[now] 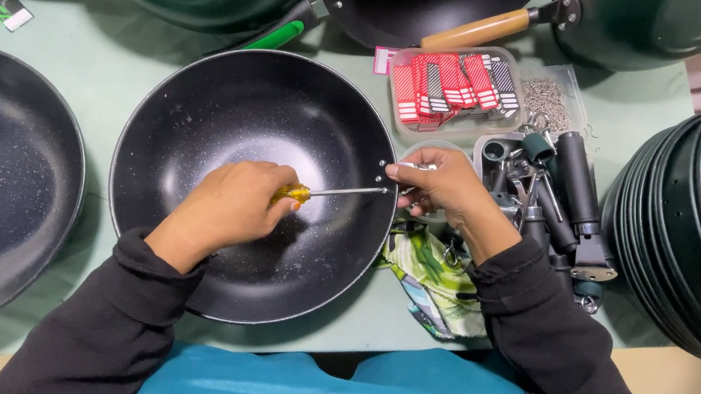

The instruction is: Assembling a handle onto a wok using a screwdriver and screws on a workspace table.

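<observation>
My left hand is clenched round a screwdriver, shaft lying level and pointing right across the wok, tip at the right rim. My right hand sits just outside that rim, fingers pinched on a small metal part there. Black handles lie just beyond.

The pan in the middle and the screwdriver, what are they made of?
The pan looks like metal with a dark speckled nonstick coating; it shines softly. The screwdriver has a shiny steel-looking shaft and a clear yellow, probably plastic handle in the left hand.
</observation>
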